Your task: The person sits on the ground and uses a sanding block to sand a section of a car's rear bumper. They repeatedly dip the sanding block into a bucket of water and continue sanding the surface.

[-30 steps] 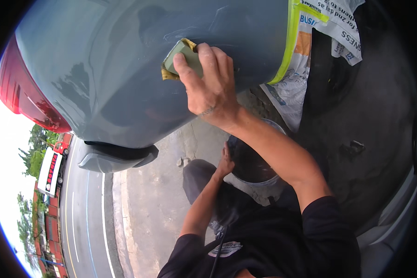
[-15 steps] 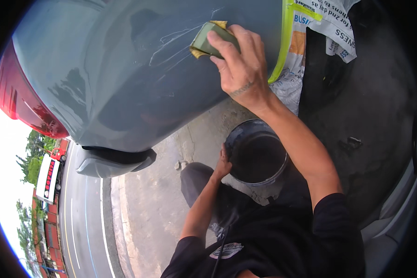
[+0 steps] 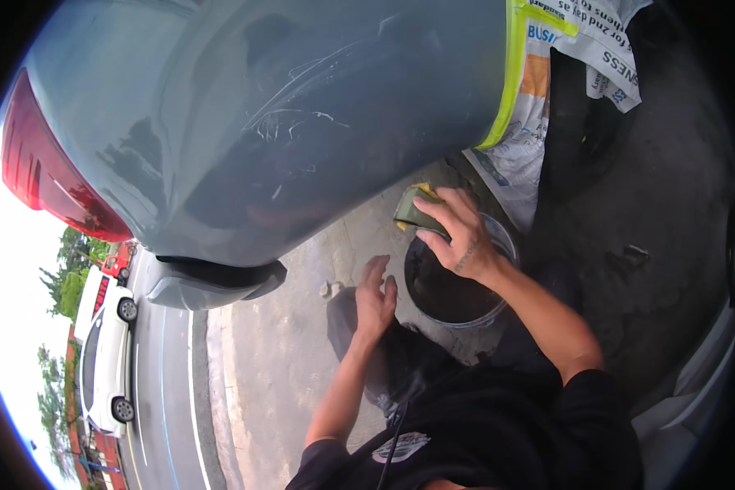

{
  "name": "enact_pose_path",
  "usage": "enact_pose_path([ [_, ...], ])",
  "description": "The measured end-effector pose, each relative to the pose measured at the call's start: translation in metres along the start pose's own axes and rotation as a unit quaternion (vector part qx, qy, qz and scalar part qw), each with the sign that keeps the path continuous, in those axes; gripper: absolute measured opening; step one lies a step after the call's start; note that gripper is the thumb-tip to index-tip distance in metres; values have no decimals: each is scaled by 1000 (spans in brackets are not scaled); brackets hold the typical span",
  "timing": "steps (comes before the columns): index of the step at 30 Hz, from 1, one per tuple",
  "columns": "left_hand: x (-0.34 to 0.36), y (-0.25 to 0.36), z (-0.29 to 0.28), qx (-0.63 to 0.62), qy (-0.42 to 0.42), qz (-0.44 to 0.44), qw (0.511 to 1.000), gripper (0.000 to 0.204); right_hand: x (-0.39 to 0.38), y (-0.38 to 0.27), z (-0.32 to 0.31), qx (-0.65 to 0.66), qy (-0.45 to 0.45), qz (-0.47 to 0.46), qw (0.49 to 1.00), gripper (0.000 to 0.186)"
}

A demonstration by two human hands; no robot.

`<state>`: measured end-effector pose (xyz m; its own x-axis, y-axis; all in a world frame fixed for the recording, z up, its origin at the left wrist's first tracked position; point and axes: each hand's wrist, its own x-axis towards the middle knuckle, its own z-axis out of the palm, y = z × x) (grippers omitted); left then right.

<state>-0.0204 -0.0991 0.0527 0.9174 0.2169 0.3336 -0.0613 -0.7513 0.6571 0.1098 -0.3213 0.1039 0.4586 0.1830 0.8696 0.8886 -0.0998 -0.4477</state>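
Note:
My right hand [image 3: 463, 237] grips a grey-green sanding block [image 3: 416, 211] wrapped in yellow sandpaper, whose edges stick out. It hangs over the far rim of a dark round bucket [image 3: 464, 324], below the car panel. The bucket's contents are too dark to make out. Beside the bucket, above my knee, my left hand [image 3: 376, 304] is raised with its fingers stretched and nothing in it. Across the top spreads the grey car body panel [image 3: 245, 163], with thin whitish streaks on its surface.
Yellow-green tape [image 3: 510, 73] and newspaper [image 3: 514, 175] cover the panel's right edge, the paper hanging near the bucket. A red tail light [image 3: 53, 167] and bumper end [image 3: 212, 287] sit at left. Concrete ground [image 3: 257, 359] borders a road [image 3: 159, 367] with a white vehicle [image 3: 106, 363].
My right hand has brought the sanding block down off the panel to the bucket. My left hand has let go of the bucket rim and moved left. A white vehicle has appeared on the road.

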Motion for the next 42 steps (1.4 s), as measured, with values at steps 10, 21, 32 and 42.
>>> enact_pose_path([
  [10,22,33,3,-195,-84,-146,966,50,-132,66,17,338,7,425,840,55],
  [21,18,47,127,-312,-139,-190,920,40,-165,60,-13,243,-62,307,918,70],
  [32,59,25,100,-203,-352,-201,891,61,-173,74,12,40,33,316,947,61],
  [42,25,-83,100,44,-314,-43,947,54,-183,69,10,4,-33,404,914,44],
])
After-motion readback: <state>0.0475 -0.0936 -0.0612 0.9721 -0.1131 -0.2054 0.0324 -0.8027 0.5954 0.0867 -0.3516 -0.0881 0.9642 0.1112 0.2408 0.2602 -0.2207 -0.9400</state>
